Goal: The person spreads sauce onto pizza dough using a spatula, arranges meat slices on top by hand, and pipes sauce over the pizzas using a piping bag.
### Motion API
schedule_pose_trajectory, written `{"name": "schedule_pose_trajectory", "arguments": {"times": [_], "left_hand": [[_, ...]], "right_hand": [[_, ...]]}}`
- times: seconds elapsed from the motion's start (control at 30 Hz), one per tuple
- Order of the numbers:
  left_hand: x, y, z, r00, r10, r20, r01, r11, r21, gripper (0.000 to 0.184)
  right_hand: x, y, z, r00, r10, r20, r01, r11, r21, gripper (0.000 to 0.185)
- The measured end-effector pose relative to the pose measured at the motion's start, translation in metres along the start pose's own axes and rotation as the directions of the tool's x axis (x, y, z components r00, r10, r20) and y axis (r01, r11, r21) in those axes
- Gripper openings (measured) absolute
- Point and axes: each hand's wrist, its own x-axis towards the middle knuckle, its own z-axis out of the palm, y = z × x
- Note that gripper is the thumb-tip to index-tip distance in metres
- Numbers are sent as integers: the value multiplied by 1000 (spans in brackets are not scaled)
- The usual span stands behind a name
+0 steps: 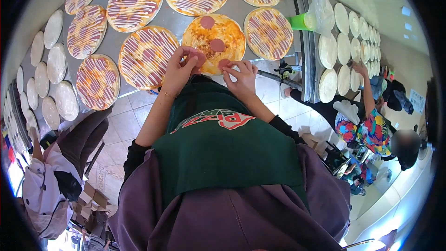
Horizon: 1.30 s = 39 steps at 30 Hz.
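Observation:
A pizza [191, 34] with melted cheese and crumbled topping lies at the table's near edge. Two round sausage slices [217, 45] rest on it, one near its middle and one by the far rim. Over the pizza's near left side, my left hand [176, 72] is closed around a few sausage slices [198, 59]; how many cannot be made out. My right hand [242, 79] pinches a single sausage slice between thumb and fingers at the near right rim. Whether that slice touches the pizza is unclear.
Several pizzas with sausage and white sauce stripes [148, 56] surround this one on the metal table [174, 21]. Pale dough rounds [327, 51] fill tables at both sides. A green cup [303, 21] stands at the right. Co-workers [367, 128] are on either side.

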Motion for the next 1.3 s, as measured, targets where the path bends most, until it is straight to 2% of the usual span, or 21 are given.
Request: {"name": "schedule_pose_trajectory", "arguments": {"times": [0.13,0.2,0.23,0.27,0.33,0.37,0.43,0.57,0.67,0.73,0.77,0.83,0.97,1.03,1.07,1.13,1.23,1.3], "left_hand": [[-1,0,2,999,-39,-8,38,996,-86,16],[-1,1,2,999,-42,-9,42,997,-70,15],[-1,2,2,999,-41,-10,41,997,-71,15],[-1,2,3,999,-50,-6,49,997,-61,15],[-2,2,3,998,-59,-5,58,997,-54,15],[-1,1,3,998,-60,-5,59,996,-65,14],[-2,-1,2,998,-61,-6,60,995,-75,14],[-3,0,1,998,-70,3,70,993,-91,14],[-3,4,1,997,-79,5,79,994,-78,13],[-3,7,3,995,-99,9,99,992,-75,12],[-3,8,4,994,-105,8,106,989,-108,12],[-3,9,4,994,-111,6,110,984,-140,12],[-1,6,2,991,-131,26,133,956,-262,12],[-2,6,0,989,-143,19,142,943,-300,12],[-3,6,-1,988,-148,39,153,944,-293,12],[-3,6,-1,986,-153,61,164,943,-289,11],[-2,-1,-3,984,-142,110,168,942,-292,11],[-3,-1,-3,981,-158,113,185,939,-290,14]], "right_hand": [[7,9,0,993,100,-56,-97,993,67,9],[11,15,4,977,208,-54,-192,958,215,8],[12,18,6,973,230,3,-221,931,291,8],[11,20,7,974,228,4,-219,931,291,8],[7,22,8,983,158,92,-171,973,156,9],[7,19,6,983,155,94,-169,973,157,9],[6,14,0,987,84,135,-91,995,44,12],[9,14,-3,989,106,102,-114,990,78,17],[20,10,-4,998,54,40,-56,997,50,26],[32,3,-7,993,-67,98,70,997,-30,36],[35,1,-4,993,-67,97,71,997,-30,36],[42,-3,2,978,-88,188,118,981,-154,40],[48,-4,12,963,-94,254,151,966,-212,39],[54,-8,10,982,-108,156,111,994,-7,33],[57,-12,8,981,-110,159,112,994,-6,33],[63,-25,2,994,-77,73,50,948,315,29],[69,-44,-4,989,-140,50,117,940,319,23],[67,-42,6,992,-122,36,103,939,328,20]]}}
